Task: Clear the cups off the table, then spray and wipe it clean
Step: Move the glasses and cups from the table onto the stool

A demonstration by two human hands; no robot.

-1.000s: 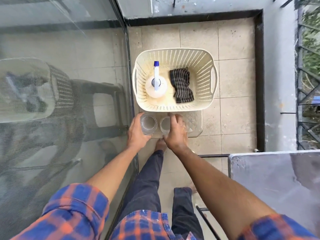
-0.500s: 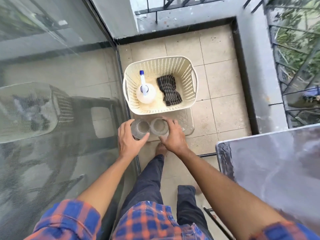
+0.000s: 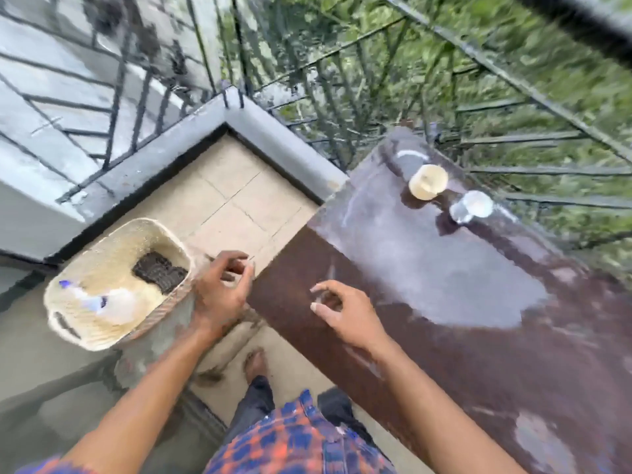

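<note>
The view is blurred by motion. A dark brown glossy table fills the right side. Two cups stand near its far edge: a cream one and a clear or silvery one just right of it. My right hand hovers over the table's near left part, fingers loosely curled, holding nothing. My left hand hangs beside the table's left corner, fingers loosely curled and empty. On the floor to the left sits a cream basket with a white spray bottle and a dark striped cloth inside.
A black metal railing with greenery behind runs along the far side, close behind the table. A grey concrete kerb borders the tiled floor. My legs and bare foot stand between basket and table.
Both hands have let go of the two clear glasses set down by the basket. My view swung right to the table, and the hands lifted toward it.
</note>
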